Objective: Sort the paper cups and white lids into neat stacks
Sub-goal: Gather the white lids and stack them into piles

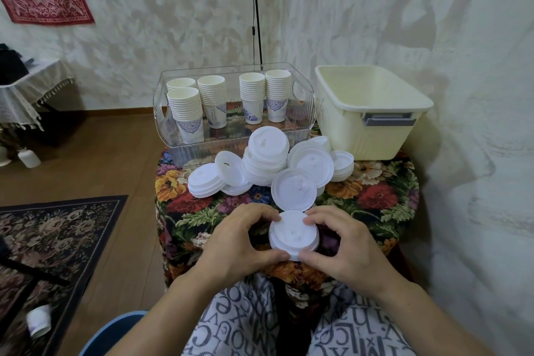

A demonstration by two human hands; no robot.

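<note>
On the left side of the small table with the flowery cloth (375, 196), the white paper cups with blue patterns (228, 101) look all done: they stand in five neat stacks inside the clear plastic bin (185, 153). One more paper cup (39, 324) seems to lie on the floor far to the left, so it may still need picking up. In front of the bin, the round white plastic lids (265, 159) are only partly sorted. There is a short stack at the left, a tall leaning pile in the middle, and some loose lids tipped on their sides, so I think this part is about half done. Close to the person, a small stack of white lids (293, 235) sits near the front edge of the table. The left hand (239, 243) holds it on the left side, with fingertips and thumb curled on its rim. The right hand (344, 243) pinches the right side the same way. It looks like the hands are squeezing the stack straight. At the far right sits a cream plastic tub with a grey handle (372, 113), with nothing showing inside it. The cups have tiny blue marks, too small to read. The person's trousers (260, 321) have big grey letters all over, but they spell no words.
</note>
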